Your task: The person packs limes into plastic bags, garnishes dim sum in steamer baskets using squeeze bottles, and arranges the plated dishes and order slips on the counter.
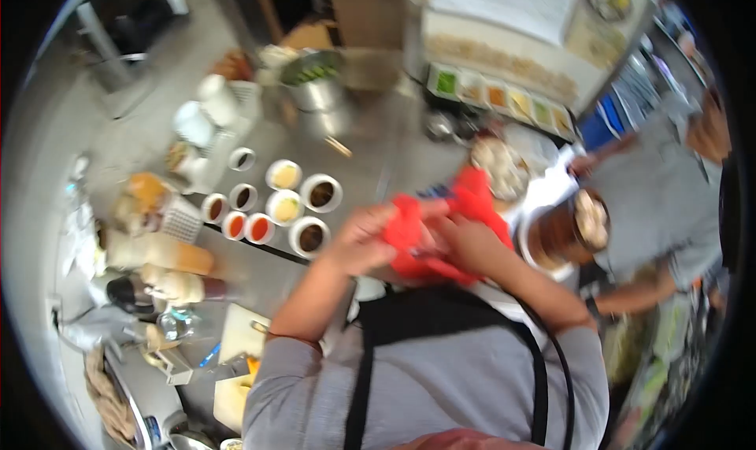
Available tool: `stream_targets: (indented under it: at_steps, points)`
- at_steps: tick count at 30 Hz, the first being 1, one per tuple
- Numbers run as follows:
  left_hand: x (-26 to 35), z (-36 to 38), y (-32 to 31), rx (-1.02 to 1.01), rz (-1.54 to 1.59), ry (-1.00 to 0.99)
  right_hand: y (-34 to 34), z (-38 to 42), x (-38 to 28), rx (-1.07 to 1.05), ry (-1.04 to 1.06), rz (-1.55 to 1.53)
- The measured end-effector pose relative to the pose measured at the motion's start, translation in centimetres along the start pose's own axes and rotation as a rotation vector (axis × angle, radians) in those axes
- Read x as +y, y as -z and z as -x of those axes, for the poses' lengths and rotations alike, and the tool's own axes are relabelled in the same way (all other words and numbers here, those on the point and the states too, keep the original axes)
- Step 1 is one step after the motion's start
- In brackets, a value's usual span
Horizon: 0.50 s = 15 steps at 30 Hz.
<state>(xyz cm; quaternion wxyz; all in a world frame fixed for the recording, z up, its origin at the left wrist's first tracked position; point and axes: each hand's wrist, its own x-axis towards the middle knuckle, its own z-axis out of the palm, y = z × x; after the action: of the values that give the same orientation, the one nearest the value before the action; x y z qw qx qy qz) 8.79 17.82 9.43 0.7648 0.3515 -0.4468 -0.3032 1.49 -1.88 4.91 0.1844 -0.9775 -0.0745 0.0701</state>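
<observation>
In front of my chest I hold a red plastic bag (480, 206), crumpled and somewhat blurred. My left hand (366, 236) grips its left side, fingers bent around the red film. On the other side my right hand (466, 244) is closed on the bag's middle and right part. What lies inside the bag is hidden. Left of my left hand stand several small white cups: dark sauce (321, 192), red sauce (259, 228) and a pale yellow filling (284, 207).
Farther back stand a metal pot (315, 88) with green contents and a row of topping trays (496, 97). A bowl of whitish pieces (498, 170) and a tall brown container (563, 229) stand to the right, near a co-worker (657, 190). Sauce bottles (185, 255) are at left.
</observation>
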Motion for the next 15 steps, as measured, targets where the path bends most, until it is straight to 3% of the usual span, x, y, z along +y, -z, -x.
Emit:
stream_targets:
  at_steps: [1, 3, 6, 9, 15]
  points:
    - [0.3, -0.2, 0.9, -0.123, -0.145, -0.011, 0.9, 0.0, -0.4, 0.078, 0.039, -0.116]
    - [0.7, -0.1, 0.3, -0.051, 0.009, 0.101, -0.3, -0.4, 0.5, 0.168, 0.188, -0.364]
    - [0.6, -1.0, 0.6, -0.089, -0.013, 0.027, 0.5, -0.3, -0.7, -0.051, 0.005, -0.213]
    - [0.8, -0.8, 0.9, -0.019, 0.018, 0.064, 0.7, -0.6, 1.4, -0.099, -0.059, 0.038]
    - [1.4, -0.9, 1.3, -0.026, -0.101, 0.115, 1.0, -0.8, 2.2, -0.138, -0.011, 0.146]
